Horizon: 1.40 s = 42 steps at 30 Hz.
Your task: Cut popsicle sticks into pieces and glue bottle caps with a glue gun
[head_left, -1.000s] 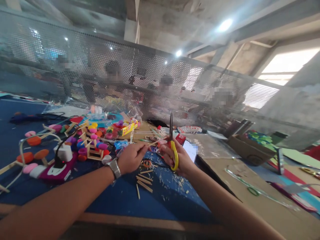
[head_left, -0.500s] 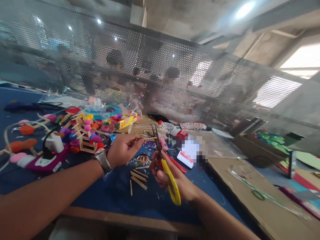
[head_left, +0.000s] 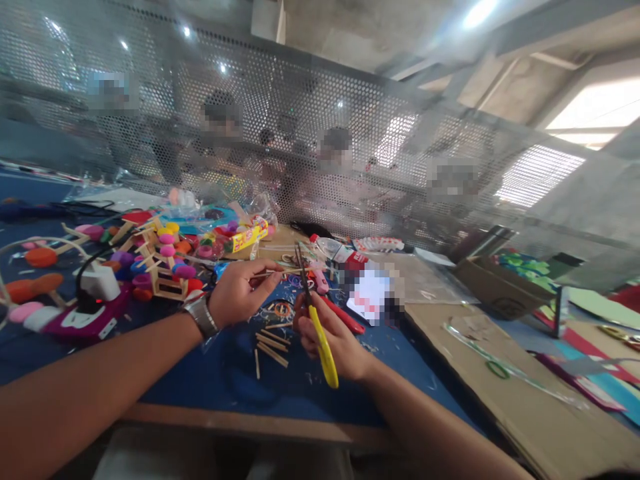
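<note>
My left hand, with a metal watch at the wrist, pinches a thin wooden stick that points to the right. My right hand is wrapped around a pair of scissors with yellow handles. Their dark blades point up and away, by the free end of the stick; whether they touch it I cannot tell. Below the hands, several short wooden sticks lie loose on the blue tabletop. A red-handled tool lies just beyond my right hand.
Colourful pieces and small wooden frames crowd the left, beside a purple power strip. Further back are a bottle and a lit phone. Cardboard and a cardboard box lie right. People are behind a perforated screen.
The whole view has shifted a little, so most things sit further left. The scissors have come more upright, blades nearer the stick's end. Both hands keep their hold.
</note>
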Each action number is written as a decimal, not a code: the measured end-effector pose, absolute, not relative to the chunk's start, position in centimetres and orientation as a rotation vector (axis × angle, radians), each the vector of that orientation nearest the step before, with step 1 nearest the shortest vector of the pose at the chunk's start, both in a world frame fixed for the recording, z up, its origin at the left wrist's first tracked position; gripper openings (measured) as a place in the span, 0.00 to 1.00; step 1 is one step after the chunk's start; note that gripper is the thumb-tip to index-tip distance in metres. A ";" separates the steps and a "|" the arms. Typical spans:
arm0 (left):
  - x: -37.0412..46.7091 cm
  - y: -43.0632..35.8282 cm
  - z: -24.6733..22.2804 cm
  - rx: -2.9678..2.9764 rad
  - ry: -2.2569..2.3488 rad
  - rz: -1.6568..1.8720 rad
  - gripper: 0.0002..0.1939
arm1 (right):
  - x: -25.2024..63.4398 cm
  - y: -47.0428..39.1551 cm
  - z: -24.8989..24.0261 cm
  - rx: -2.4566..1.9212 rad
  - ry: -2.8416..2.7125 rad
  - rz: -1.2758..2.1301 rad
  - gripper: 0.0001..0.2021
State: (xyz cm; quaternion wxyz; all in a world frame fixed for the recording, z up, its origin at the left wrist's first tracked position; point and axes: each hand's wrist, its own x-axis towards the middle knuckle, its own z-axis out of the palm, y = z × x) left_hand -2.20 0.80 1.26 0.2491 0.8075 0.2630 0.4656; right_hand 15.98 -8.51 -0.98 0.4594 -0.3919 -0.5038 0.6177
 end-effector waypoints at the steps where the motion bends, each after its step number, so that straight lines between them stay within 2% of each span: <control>1: -2.3 0.9 1.3 2.203 0.721 1.282 0.12 | 16.0 -8.5 -1.0 -0.962 -1.238 1.524 0.23; 5: -2.4 1.5 1.3 2.194 0.747 1.330 0.11 | 16.3 -8.2 -1.1 -0.977 -1.270 1.457 0.23; 18: -2.5 2.3 0.8 2.157 0.745 1.300 0.21 | 17.1 -7.2 -2.1 -0.998 -1.427 1.200 0.21; 42: -2.5 2.1 0.5 2.157 0.676 1.246 0.19 | 16.9 -7.4 -1.9 -1.034 -1.476 1.128 0.21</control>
